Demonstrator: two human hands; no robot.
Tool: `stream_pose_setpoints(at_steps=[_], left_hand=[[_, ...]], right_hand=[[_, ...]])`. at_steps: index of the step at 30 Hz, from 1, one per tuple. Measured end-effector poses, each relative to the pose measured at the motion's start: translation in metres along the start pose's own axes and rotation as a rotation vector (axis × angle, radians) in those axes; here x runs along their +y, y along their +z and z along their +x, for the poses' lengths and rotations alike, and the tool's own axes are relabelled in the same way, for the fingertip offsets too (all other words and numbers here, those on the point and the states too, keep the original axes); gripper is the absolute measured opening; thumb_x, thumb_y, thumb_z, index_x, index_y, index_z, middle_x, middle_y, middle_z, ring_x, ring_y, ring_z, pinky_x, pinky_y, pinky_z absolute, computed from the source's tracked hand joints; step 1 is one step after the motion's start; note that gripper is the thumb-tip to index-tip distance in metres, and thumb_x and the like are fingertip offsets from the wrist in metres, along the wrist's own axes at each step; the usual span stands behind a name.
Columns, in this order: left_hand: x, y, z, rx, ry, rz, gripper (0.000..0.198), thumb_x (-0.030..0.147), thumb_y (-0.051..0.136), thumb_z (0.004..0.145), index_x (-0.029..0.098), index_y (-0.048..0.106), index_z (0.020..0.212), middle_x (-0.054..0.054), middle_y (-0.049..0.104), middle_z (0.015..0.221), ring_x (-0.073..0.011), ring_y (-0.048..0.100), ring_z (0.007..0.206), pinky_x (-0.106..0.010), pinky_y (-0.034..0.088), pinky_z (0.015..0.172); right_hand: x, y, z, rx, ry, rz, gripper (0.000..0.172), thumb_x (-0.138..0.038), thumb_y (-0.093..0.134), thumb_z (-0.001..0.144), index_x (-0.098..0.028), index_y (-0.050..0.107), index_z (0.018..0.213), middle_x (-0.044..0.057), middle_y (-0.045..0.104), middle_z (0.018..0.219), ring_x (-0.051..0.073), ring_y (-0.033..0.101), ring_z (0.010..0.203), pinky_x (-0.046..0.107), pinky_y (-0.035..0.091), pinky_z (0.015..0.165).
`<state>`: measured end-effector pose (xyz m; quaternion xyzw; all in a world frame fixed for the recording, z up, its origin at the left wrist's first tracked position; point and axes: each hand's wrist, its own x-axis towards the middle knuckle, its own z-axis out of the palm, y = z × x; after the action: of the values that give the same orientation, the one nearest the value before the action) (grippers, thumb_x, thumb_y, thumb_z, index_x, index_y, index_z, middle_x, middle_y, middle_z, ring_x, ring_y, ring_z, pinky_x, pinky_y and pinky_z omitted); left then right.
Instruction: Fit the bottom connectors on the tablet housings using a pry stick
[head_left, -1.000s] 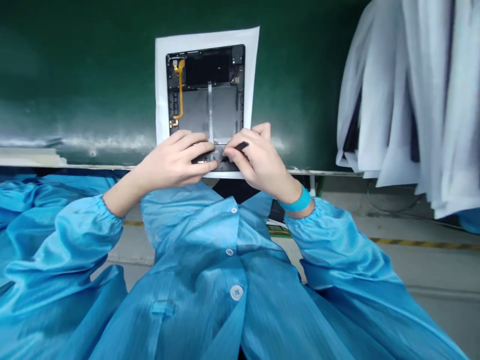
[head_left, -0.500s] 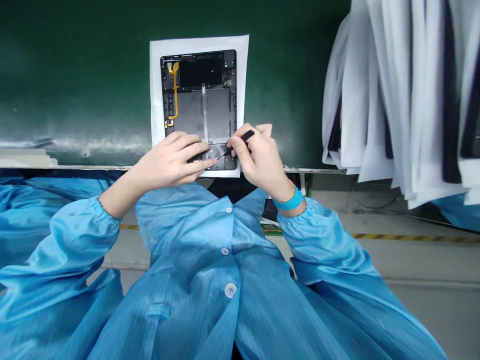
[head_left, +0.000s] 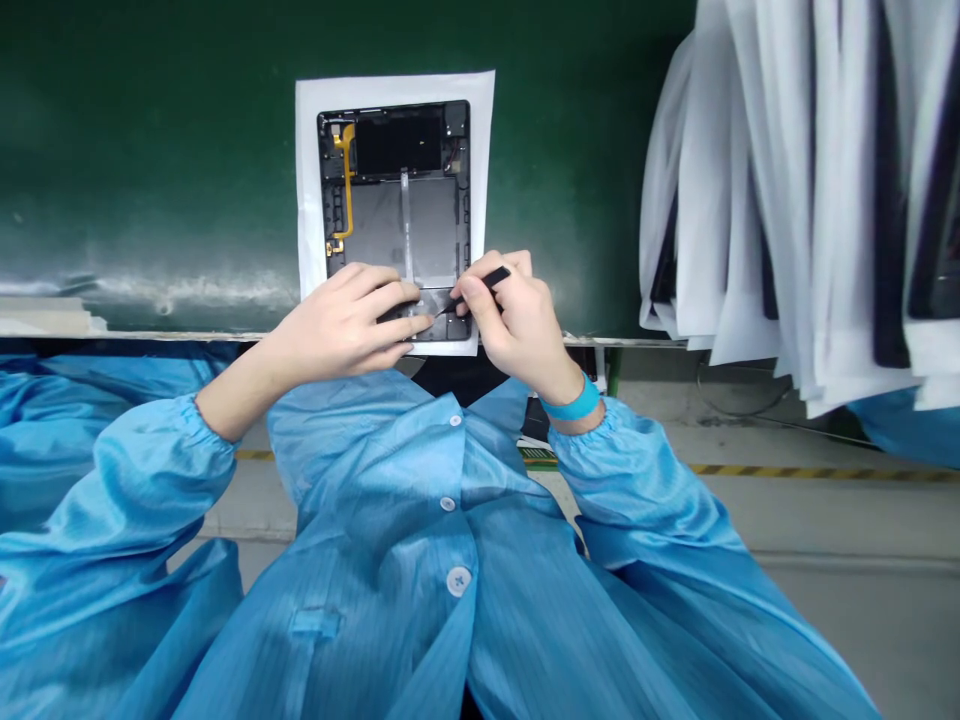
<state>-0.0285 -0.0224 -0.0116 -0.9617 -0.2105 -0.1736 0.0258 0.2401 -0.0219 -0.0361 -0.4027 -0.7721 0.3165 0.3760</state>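
Note:
An opened tablet housing point(head_left: 375, 225) lies on a white sheet point(head_left: 308, 200), its dark inside facing up. An orange flex cable point(head_left: 348, 190) runs down its left side, and a pale strip point(head_left: 406, 225) down its middle. My left hand point(head_left: 337, 322) rests with stretched fingers across the housing's near left part, hiding that corner. Pinched in my right hand point(head_left: 525, 325) are black tweezers point(head_left: 495, 277), held slanting. Their thin tip reaches the near part of the housing, close to my left fingertips. What lies under the tip is too small to make out.
The bench has a green top point(head_left: 187, 150) with a worn front edge. At the right stand several dark panels between white sheets point(head_left: 705, 200), overhanging that edge. A beige strip point(head_left: 45, 315) lies at the left edge. Another blue sleeve point(head_left: 60, 430) shows at the far left.
The whole view has shifted slightly. Both hands stay at the near end of the housing, and the tweezers tilt a little flatter in my right hand.

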Motion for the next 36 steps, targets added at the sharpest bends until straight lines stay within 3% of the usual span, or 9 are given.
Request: stream_pose_setpoints(at_steps=[7,13,22,30,36], left_hand=[[-0.001,0.002,0.004,-0.033,0.025,0.069,0.029,0.03,0.061,0.111,0.017,0.072,0.134,-0.016,0.075,0.128,-0.0323,0.07,0.115,-0.047,0.06,0.089],[-0.001,0.004,0.007,-0.046,-0.029,-0.004,0.027,0.03,0.059,0.111,0.018,0.075,0.129,-0.016,0.074,0.126,-0.0347,0.07,0.119,-0.051,0.059,0.094],[-0.003,0.006,0.009,0.014,-0.066,-0.063,0.021,0.03,0.063,0.111,0.019,0.077,0.122,-0.014,0.073,0.119,-0.0352,0.069,0.119,-0.05,0.059,0.092],[-0.006,0.011,0.004,-0.058,-0.073,0.016,0.027,0.04,0.059,0.114,0.024,0.077,0.127,-0.014,0.072,0.128,-0.0334,0.066,0.122,-0.051,0.056,0.095],[-0.008,0.01,0.003,-0.078,-0.035,0.027,0.041,0.057,0.058,0.115,0.023,0.074,0.133,-0.015,0.072,0.131,-0.0335,0.066,0.119,-0.052,0.056,0.095]], right_hand=[[-0.001,0.001,-0.001,0.004,-0.034,-0.003,0.035,-0.043,0.041,0.122,-0.026,0.061,0.097,0.004,0.075,0.089,0.024,0.069,0.088,0.05,0.055,0.095],[0.002,0.001,-0.001,-0.025,-0.036,-0.042,0.037,-0.046,0.039,0.122,-0.026,0.06,0.099,0.004,0.075,0.09,0.025,0.07,0.094,0.05,0.053,0.095],[0.004,0.007,-0.001,-0.036,-0.072,-0.104,0.042,-0.049,0.033,0.122,-0.025,0.058,0.097,0.005,0.073,0.094,0.025,0.068,0.092,0.051,0.05,0.096],[0.007,0.005,0.0,-0.064,-0.034,-0.141,0.049,-0.056,0.029,0.121,-0.025,0.06,0.097,0.004,0.07,0.093,0.026,0.067,0.092,0.058,0.046,0.109],[0.005,-0.003,0.0,-0.049,0.035,-0.107,0.046,-0.055,0.031,0.121,-0.026,0.06,0.098,0.006,0.075,0.095,0.027,0.069,0.093,0.058,0.049,0.104]])
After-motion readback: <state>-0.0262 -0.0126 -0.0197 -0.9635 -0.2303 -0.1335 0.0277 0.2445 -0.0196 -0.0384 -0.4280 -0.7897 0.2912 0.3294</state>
